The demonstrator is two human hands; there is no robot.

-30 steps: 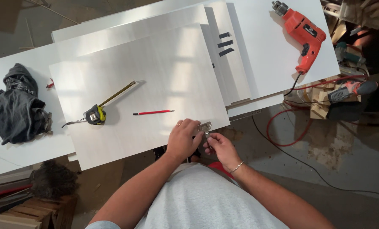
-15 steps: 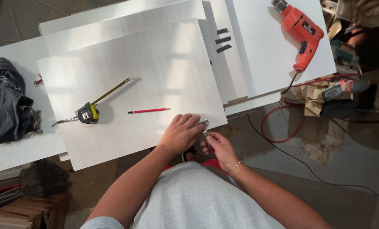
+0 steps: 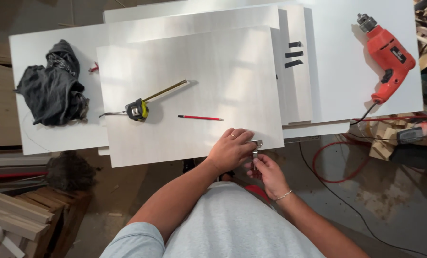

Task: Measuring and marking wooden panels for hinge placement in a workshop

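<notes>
I see my left hand [image 3: 230,149] resting flat on the near edge of the top white board [image 3: 189,62], fingers pressing a small metal bracket [image 3: 255,143] against that edge. My right hand [image 3: 267,171] sits just below the edge, pinching the bracket's lower part — what else it grips, I cannot tell. On the board lie a red pencil [image 3: 200,117] and a yellow-and-black tape measure [image 3: 138,110] with its blade pulled out. A dark cloth [image 3: 53,86] is bunched at the left — well apart from an orange drill [image 3: 388,55] on the far right panel.
</notes>
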